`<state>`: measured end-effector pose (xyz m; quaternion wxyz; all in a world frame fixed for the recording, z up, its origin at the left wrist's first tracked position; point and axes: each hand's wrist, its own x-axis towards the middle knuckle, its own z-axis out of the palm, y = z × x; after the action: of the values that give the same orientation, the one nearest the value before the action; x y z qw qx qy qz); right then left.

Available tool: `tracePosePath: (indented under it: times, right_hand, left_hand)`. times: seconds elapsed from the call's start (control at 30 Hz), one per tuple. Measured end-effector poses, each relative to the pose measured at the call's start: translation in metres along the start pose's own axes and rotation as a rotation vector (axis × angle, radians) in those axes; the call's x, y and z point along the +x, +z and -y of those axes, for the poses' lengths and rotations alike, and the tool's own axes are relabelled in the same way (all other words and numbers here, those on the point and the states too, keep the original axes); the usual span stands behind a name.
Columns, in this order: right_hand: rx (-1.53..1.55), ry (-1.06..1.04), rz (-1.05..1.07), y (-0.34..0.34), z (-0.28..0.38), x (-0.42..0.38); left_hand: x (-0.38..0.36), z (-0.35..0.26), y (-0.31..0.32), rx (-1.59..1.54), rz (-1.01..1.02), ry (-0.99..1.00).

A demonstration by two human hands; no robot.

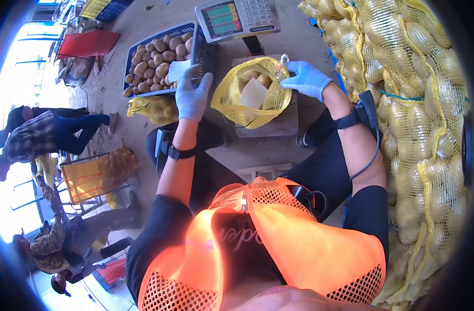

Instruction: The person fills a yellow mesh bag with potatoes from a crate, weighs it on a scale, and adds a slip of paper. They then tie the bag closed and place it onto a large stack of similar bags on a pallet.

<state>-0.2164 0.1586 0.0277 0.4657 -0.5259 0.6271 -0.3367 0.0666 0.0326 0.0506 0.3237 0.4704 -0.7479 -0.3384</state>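
Note:
A yellow mesh bag (226, 98) stands open on the scale platform (270, 129), with a few potatoes (263, 80) and a white card (253, 94) inside. My right hand (305, 80), in a blue glove, pinches the bag's rim on its right side. To the left of the bag, my left hand (193, 94), also gloved, is raised with thumb and fingers apart and holds nothing. It is near the front right corner of a blue crate (197, 49) full of potatoes (158, 58), where another white card (178, 71) lies.
The scale display (224, 19) rises behind the bag. Filled mesh sacks (413, 114) are stacked along the right. A small yellow bag (156, 108) lies before the crate. Several people are at the left, near an orange-yellow sling frame (99, 173) and a red cloth (87, 44).

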Motion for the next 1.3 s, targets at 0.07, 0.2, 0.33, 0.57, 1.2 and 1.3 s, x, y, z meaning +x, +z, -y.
tracePosePath:
  times: [0.07, 0.2, 0.33, 0.57, 1.2, 1.3]
  right_hand:
    - [0.001, -0.013, -0.006, -0.001, 0.0, 0.001]
    - [-0.011, -0.01, -0.029, 0.001, 0.009, 0.0]
    - [0.045, -0.008, 0.004, 0.003, 0.005, 0.001]
    - [0.084, -0.051, -0.054, 0.0, -0.002, 0.008]
    - [0.45, 0.164, 0.02, 0.076, 0.013, 0.035]
    - [0.899, 0.18, 0.13, 0.077, 0.009, 0.034]
  left_hand:
    - [0.001, 0.03, -0.002, -0.144, 0.173, -0.249]
    - [-0.02, 0.006, -0.006, -0.441, 0.597, -0.732]
    - [-0.016, 0.03, 0.008, -0.706, 0.447, -0.535]
    - [0.006, -0.014, -0.037, 0.007, 0.041, -0.159]
    - [0.09, -0.169, -0.016, -0.304, -0.433, 0.675]
    - [0.105, -0.053, -0.04, 0.427, -0.594, 0.632]
